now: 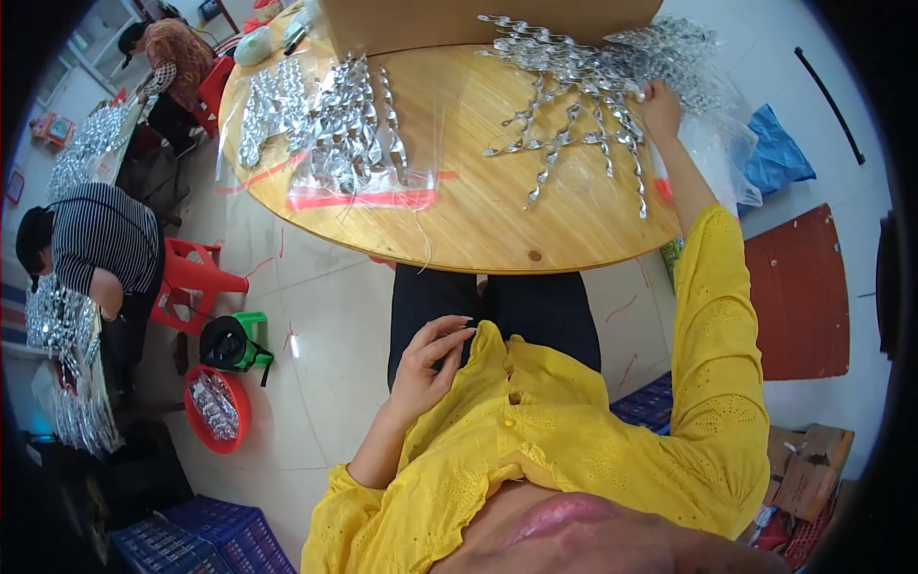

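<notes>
My right hand (pixel 661 107) reaches over the right side of the round wooden table (pixel 459 210). Its fingers close on the edge of a pile of shiny silver twisted strips (pixel 583 81); the exact strand in the fingertips is hard to make out. Several spiral strands from that pile fan out across the wood toward me. Down at my lap, my left hand (pixel 432 368) rests against my yellow shirt (pixel 535 402), its fingers loosely bent and apart, holding nothing visible. More silver twisted strips (pixel 349 124) lie in clear plastic bags with red edge bands on the table's left side.
A cardboard box (pixel 411 24) stands at the table's back edge. Blue plastic bag (pixel 775 153) and a reddish-brown board (pixel 798 292) are to the right. At left, two people work beside red stools (pixel 196 277); a red basin (pixel 218 409) sits on the floor.
</notes>
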A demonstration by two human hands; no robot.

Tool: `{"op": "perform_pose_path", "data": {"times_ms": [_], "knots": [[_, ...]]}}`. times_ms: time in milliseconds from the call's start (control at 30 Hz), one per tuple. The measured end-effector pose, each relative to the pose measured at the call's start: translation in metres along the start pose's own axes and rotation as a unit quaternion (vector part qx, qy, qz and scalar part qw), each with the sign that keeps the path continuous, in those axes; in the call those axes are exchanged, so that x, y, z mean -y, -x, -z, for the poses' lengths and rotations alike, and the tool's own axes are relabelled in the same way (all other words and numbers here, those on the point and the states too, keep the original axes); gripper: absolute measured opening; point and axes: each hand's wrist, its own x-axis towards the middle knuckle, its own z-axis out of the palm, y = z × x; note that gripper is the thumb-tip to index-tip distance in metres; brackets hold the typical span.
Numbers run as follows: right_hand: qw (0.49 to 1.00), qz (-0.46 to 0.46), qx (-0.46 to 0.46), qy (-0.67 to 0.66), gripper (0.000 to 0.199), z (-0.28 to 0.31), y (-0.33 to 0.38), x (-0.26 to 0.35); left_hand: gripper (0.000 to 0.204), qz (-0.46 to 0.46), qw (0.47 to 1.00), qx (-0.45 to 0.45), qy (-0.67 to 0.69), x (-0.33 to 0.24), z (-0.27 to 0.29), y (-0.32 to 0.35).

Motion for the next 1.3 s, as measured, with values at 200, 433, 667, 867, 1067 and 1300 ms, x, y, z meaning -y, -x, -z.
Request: {"op": "perform_pose_path", "data": {"times_ms": [200, 433, 667, 867, 1067, 1300], "knots": [[0.981, -0.026, 0.183, -0.057, 0.027, -0.025, -0.014, -0.034, 0.025, 0.020, 1.000, -0.002, 0.020, -0.005, 0.002, 0.003], [0.967, -0.045, 0.129, -0.213, 0.025, -0.003, -0.018, -0.040, 0.026, 0.020, 0.999, -0.015, 0.033, 0.005, 0.006, 0.005], [0.943, -0.123, -0.044, -0.306, 0.027, 0.106, -0.053, -0.040, 0.025, 0.021, 0.999, -0.005, 0.037, 0.003, 0.007, -0.001], [0.987, -0.045, 0.005, -0.152, 0.034, 0.142, -0.074, -0.034, 0.024, 0.007, 0.999, 0.025, 0.036, 0.003, -0.003, -0.007], [0.914, -0.122, -0.045, -0.385, 0.030, 0.183, -0.087, -0.001, 0.024, -0.011, 1.000, 0.017, -0.005, -0.009, 0.002, -0.007], [0.721, 0.010, 0.329, -0.609, 0.003, 0.226, 0.051, 0.143, 0.024, 0.095, 0.973, -0.091, 0.191, -0.019, 0.046, -0.010]]}}
